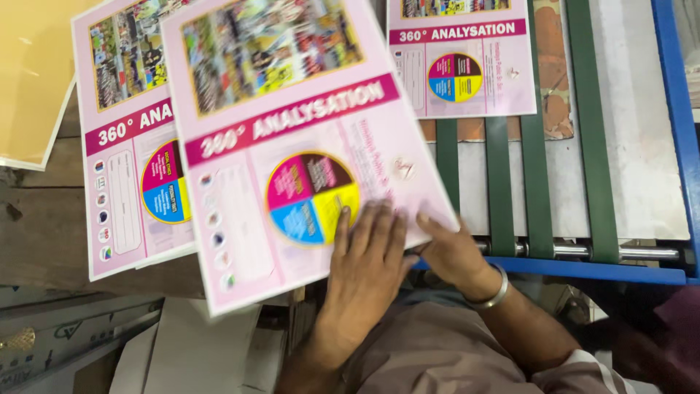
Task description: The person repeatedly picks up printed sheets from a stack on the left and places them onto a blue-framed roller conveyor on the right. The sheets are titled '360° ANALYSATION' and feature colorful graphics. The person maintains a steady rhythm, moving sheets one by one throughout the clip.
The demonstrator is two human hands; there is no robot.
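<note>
The left hand [368, 252] lies flat and open on the pink sheet's [292, 146] near right corner, the right hand [450, 252] apparently pinching its right edge, long axis running far-left.

- Blue metal machine frame [678, 109] along right edge; crossbar runs below it.
- Green conveyor belts [541, 182] run parallel over a pale grey bed [634, 146].
- Steel roller [645, 252] at the belts' near end.
- Worn dark wooden tabletop [44, 226] at left.
- Yellow board [29, 73] upper left.
- Pale cardboard pieces [189, 350] below.
</note>
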